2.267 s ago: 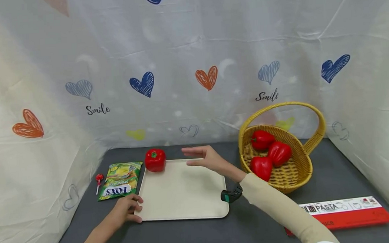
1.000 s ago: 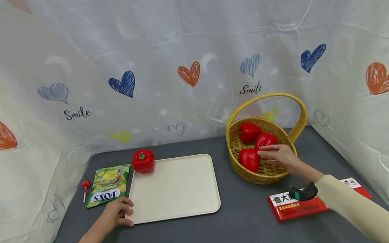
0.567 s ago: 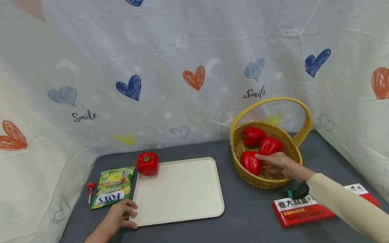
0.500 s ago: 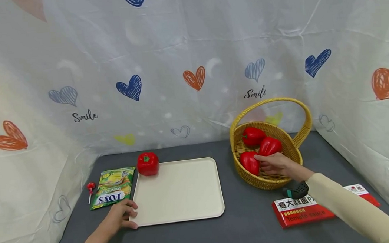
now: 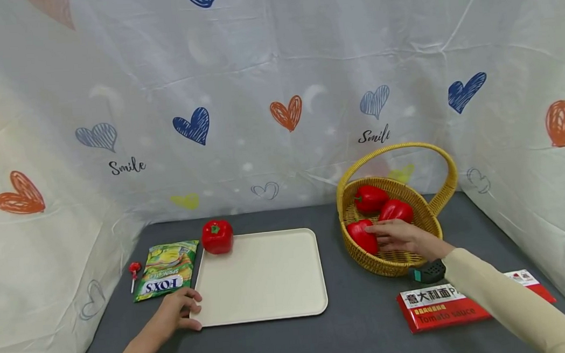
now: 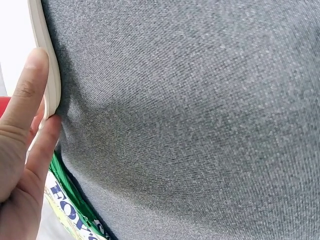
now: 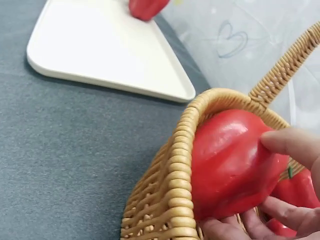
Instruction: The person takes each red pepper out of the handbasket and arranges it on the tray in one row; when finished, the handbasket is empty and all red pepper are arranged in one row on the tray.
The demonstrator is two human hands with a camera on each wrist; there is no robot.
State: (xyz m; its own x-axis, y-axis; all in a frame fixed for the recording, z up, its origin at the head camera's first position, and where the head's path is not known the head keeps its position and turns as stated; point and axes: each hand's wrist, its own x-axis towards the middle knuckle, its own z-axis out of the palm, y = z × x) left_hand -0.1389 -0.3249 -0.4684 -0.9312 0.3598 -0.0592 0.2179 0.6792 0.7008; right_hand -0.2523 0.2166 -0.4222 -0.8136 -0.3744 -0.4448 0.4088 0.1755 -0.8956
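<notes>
In the head view, my left hand (image 5: 173, 313) holds the near left corner of a cream tray (image 5: 264, 277). The left wrist view shows the thumb (image 6: 34, 75) on the tray's rim and a finger against its corner. My right hand (image 5: 407, 237) reaches into a yellow wicker basket (image 5: 382, 267) and grips the front red bell pepper (image 5: 362, 237). In the right wrist view, the thumb lies on this pepper (image 7: 232, 160) and the other fingers curl under it, beside the basket's rim. Two more red peppers lie behind it, and another bell pepper (image 5: 217, 236) sits on the tray's far left corner.
Left of the tray lie a green and yellow FOX'S packet (image 5: 168, 270) and a red lollipop (image 5: 135, 269). A red and white pasta box (image 5: 441, 311) lies at the front right, partly under the right forearm. A heart-printed white curtain (image 5: 236, 55) surrounds the grey table (image 5: 268, 347).
My right hand has moved from above the tray rightward into the basket and taken hold of the front pepper, which has shifted slightly. My left hand has stayed at the tray's corner.
</notes>
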